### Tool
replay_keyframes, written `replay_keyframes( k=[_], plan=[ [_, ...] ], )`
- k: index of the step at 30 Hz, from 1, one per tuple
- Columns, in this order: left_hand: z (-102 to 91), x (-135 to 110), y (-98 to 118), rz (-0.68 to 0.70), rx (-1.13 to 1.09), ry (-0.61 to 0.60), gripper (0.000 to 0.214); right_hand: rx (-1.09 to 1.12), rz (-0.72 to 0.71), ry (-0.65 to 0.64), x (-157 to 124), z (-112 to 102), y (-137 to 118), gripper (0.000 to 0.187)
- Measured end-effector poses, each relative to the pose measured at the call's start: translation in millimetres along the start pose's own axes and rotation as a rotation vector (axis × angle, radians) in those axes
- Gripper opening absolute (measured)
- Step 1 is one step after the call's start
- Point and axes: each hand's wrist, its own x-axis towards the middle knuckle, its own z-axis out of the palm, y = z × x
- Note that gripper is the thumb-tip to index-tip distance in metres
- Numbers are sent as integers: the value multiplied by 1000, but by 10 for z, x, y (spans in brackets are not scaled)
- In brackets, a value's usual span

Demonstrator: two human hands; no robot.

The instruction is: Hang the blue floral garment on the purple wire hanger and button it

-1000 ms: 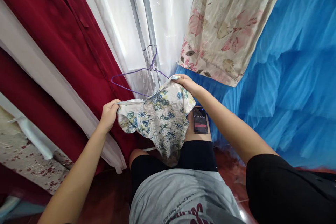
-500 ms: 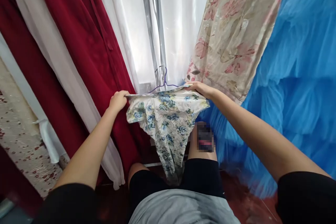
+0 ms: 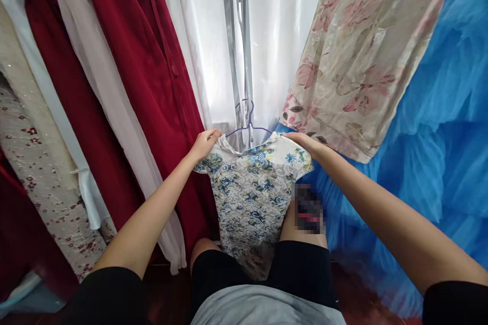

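A small white dress with blue and yellow flowers (image 3: 251,198) hangs in front of my knees from a thin purple wire hanger (image 3: 248,121). My left hand (image 3: 205,142) is closed on the dress's left shoulder. At the right shoulder, my right hand (image 3: 304,142) pinches the fabric. The hanger's hook sticks up between my hands, and its arms lie mostly inside the dress. A phone (image 3: 308,209) lies on my right thigh below the dress.
Hanging garments surround me: dark red dresses (image 3: 145,61) and a white one (image 3: 95,111) on the left, a beige dress with pink flowers (image 3: 358,51) and blue tulle (image 3: 438,127) on the right. A sheer white curtain and metal window frame (image 3: 238,45) are straight ahead.
Both hands have lifted and pulled the floral dress upright and onto the hanger; it was bunched and tilted before. My hands have come closer together, and my view has tilted up.
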Motion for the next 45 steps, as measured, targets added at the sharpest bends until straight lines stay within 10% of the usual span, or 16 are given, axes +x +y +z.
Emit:
replay_keyframes(
  k=[8, 17, 29, 35, 42, 45],
  plan=[
    [20, -86, 269, 130, 304, -41, 41, -580, -613, -116, -101, 211, -330, 23],
    [201, 31, 257, 41, 195, 10, 53, -719, -310, 83, 437, 328, -507, 30],
    [211, -68, 342, 151, 280, 122, 25, -809, -626, 2, 58, -149, -160, 44],
    [158, 227, 561, 183, 594, 146, 34, -775, -647, 220, -24, -95, -272, 38],
    [336, 236, 600, 573, 678, -81, 39, -459, -128, -475, -1058, 161, -299, 57],
    [499, 51, 503, 573, 464, 5, 45, -286, -35, -630, -1232, 492, -196, 59]
  ],
)
